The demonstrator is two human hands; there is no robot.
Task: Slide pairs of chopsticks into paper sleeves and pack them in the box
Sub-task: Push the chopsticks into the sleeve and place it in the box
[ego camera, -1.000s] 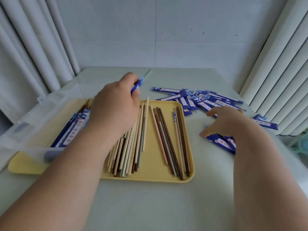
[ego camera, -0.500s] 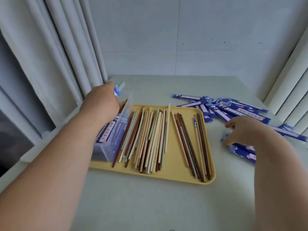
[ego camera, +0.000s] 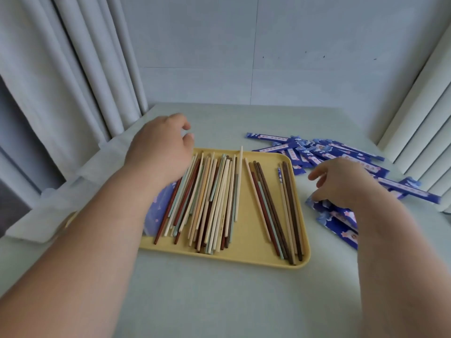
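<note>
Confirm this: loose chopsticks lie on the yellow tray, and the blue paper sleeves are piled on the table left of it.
Wrong on one point: the head view shows the blue paper sleeves piled on the table right of the yellow tray, not left. The loose chopsticks do lie on the tray.

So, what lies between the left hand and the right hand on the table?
In the head view, the yellow tray lies between the left hand and right hand, with a big pile of chopsticks and a smaller group on it.
</note>
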